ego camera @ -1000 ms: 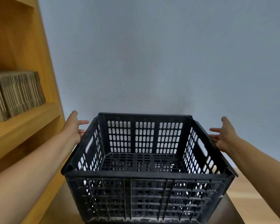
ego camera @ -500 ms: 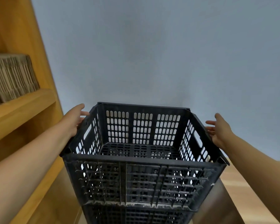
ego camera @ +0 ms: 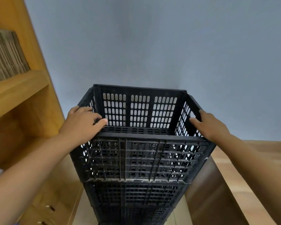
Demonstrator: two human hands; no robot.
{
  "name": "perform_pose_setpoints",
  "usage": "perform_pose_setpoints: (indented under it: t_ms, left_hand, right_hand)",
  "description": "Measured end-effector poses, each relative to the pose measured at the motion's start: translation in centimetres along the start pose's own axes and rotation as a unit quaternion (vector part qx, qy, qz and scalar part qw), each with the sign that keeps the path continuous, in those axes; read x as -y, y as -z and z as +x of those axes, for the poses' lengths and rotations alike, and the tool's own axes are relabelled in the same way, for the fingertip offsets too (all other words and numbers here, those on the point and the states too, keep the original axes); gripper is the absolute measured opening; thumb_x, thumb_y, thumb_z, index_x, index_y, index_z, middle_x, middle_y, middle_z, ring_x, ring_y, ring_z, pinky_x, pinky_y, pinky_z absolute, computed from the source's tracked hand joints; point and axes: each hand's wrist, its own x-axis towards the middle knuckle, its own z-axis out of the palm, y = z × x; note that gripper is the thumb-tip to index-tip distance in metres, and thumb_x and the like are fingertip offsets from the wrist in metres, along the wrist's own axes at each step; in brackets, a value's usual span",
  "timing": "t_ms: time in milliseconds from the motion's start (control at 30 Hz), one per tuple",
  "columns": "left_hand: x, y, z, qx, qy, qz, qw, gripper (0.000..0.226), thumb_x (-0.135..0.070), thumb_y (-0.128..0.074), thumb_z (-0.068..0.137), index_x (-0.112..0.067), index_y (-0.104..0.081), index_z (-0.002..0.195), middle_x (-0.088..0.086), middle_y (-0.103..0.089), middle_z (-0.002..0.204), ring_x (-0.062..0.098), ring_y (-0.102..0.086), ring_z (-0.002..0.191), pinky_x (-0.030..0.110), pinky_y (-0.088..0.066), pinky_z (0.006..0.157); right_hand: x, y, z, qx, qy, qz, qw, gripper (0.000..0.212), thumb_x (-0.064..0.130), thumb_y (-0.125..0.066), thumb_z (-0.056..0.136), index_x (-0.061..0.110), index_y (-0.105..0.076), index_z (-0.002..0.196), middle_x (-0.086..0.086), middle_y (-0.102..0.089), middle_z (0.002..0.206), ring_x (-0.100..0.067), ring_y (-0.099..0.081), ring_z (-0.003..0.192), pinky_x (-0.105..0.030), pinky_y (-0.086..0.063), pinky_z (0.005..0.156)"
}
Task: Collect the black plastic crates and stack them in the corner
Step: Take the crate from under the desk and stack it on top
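We had both hands on the top crate (ego camera: 140,143), left hand (ego camera: 81,122) and right hand (ego camera: 208,124) curled over its side rims, up on the stack (ego camera: 133,198) by the wall. Best bet was squaring corners before letting go.

Both bare arms reach forward, elbows out. The left hand (ego camera: 82,121) curls over a rim, thumb tucked inside, fingers wrapped outside. The right hand (ego camera: 208,123) mirrors it opposite, thumb inside, palm pressed down, grip closed.
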Motion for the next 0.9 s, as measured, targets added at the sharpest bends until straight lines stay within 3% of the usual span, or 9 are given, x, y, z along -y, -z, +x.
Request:
perform_pose_setpoints:
  t_ms: [133, 233, 300, 400, 533, 567, 700, 800, 900]
  left_hand:
    - [0.0, -0.4, 0.0, 0.032, 0.008, 0.016, 0.999, 0.058, -0.063, -0.021, 0.092, -0.035, -0.061, 0.121, 0.006, -0.053, 0.139, 0.019, -0.039, 0.134, 0.041, -0.016, 0.114]
    - [-0.1, 0.1, -0.3, 0.076, -0.02, 0.011, 0.997, 0.083, -0.078, 0.003, 0.076, -0.042, -0.06, 0.117, -0.004, -0.066, 0.119, 0.017, -0.055, 0.114, 0.036, -0.035, 0.102]
    - [-0.4, 0.4, -0.6, 0.108, -0.011, -0.007, 0.994, 0.082, -0.076, 0.004, 0.075, -0.046, -0.056, 0.121, -0.007, -0.067, 0.117, 0.018, -0.057, 0.112, 0.032, -0.044, 0.088]
    - [-1.0, 0.5, -0.8, 0.115, -0.015, -0.013, 0.993, 0.074, -0.072, 0.001, 0.08, -0.047, -0.054, 0.125, -0.007, -0.065, 0.121, 0.019, -0.057, 0.114, 0.033, -0.045, 0.087]
    - [-0.6, 0.2, -0.5, 0.074, -0.047, -0.009, 0.996, 0.089, -0.074, 0.012, 0.072, -0.042, -0.061, 0.112, -0.007, -0.067, 0.082, 0.011, -0.059, 0.084, 0.033, -0.044, 0.087]
    - [-0.4, 0.1, -0.5, 0.058, -0.057, -0.004, 0.997, 0.098, -0.076, 0.018, 0.069, -0.041, -0.062, 0.114, -0.007, -0.066, 0.084, 0.01, -0.058, 0.087, 0.035, -0.041, 0.093]
    - [-0.6, 0.0, -1.4, 0.012, -0.083, 0.048, 0.995, 0.107, -0.079, 0.021, 0.067, -0.036, -0.053, 0.13, -0.003, -0.058, 0.133, 0.014, -0.038, 0.135, 0.042, -0.014, 0.116]
    - [-2.4, 0.2, -2.5, 0.007, -0.127, 0.079, 0.989, 0.091, -0.079, 0.002, 0.076, -0.032, -0.038, 0.142, -0.007, -0.048, 0.144, 0.015, -0.022, 0.144, 0.046, 0.0, 0.118]
    - [-5.3, -0.1, -2.6, 0.001, -0.17, 0.084, 0.982, 0.086, -0.077, -0.014, 0.079, -0.028, -0.023, 0.149, -0.004, -0.036, 0.152, 0.018, -0.011, 0.147, 0.051, 0.003, 0.118]
  right_hand:
    - [0.1, -0.4, -0.7, 0.034, 0.004, -0.046, 0.998, 0.072, 0.064, -0.03, 0.089, 0.015, -0.032, 0.142, -0.014, -0.039, 0.142, -0.037, -0.049, 0.118, -0.045, -0.043, 0.092]
    - [0.4, -0.2, -1.2, 0.023, 0.001, -0.04, 0.999, 0.074, 0.066, -0.026, 0.088, 0.016, -0.032, 0.143, -0.011, -0.036, 0.145, -0.035, -0.046, 0.123, -0.044, -0.04, 0.094]
    - [0.6, 0.1, -1.4, 0.01, -0.001, -0.019, 1.0, 0.072, 0.063, -0.026, 0.09, 0.016, -0.032, 0.144, -0.008, -0.037, 0.146, -0.032, -0.045, 0.125, -0.043, -0.039, 0.095]
    - [0.8, 0.3, -1.5, -0.005, 0.0, 0.002, 1.0, 0.067, 0.06, -0.027, 0.092, 0.016, -0.039, 0.141, -0.008, -0.044, 0.141, -0.03, -0.048, 0.122, -0.041, -0.039, 0.093]
    - [0.9, 0.3, -1.8, -0.004, 0.0, -0.009, 1.0, 0.063, 0.057, -0.025, 0.093, 0.017, -0.042, 0.138, -0.009, -0.044, 0.139, -0.031, -0.048, 0.12, -0.041, -0.039, 0.091]
    - [0.9, 0.2, -1.9, 0.001, 0.001, -0.016, 1.0, 0.064, 0.059, -0.023, 0.093, 0.019, -0.04, 0.139, -0.008, -0.043, 0.14, -0.031, -0.048, 0.121, -0.042, -0.04, 0.091]
    - [1.3, 0.1, -2.4, 0.003, -0.008, -0.08, 0.997, 0.076, 0.067, -0.011, 0.087, 0.022, -0.029, 0.146, -0.01, -0.037, 0.147, -0.035, -0.043, 0.127, -0.047, -0.032, 0.102]
    - [3.4, -0.3, -3.7, -0.026, 0.023, -0.158, 0.987, 0.08, 0.07, -0.005, 0.084, 0.024, -0.022, 0.148, -0.008, -0.025, 0.155, -0.03, -0.024, 0.141, -0.055, -0.003, 0.114]
    - [8.2, -1.4, -5.3, -0.035, 0.129, -0.166, 0.977, 0.076, 0.068, -0.005, 0.086, 0.029, -0.017, 0.149, -0.003, -0.021, 0.157, -0.025, -0.018, 0.144, -0.053, 0.009, 0.113]
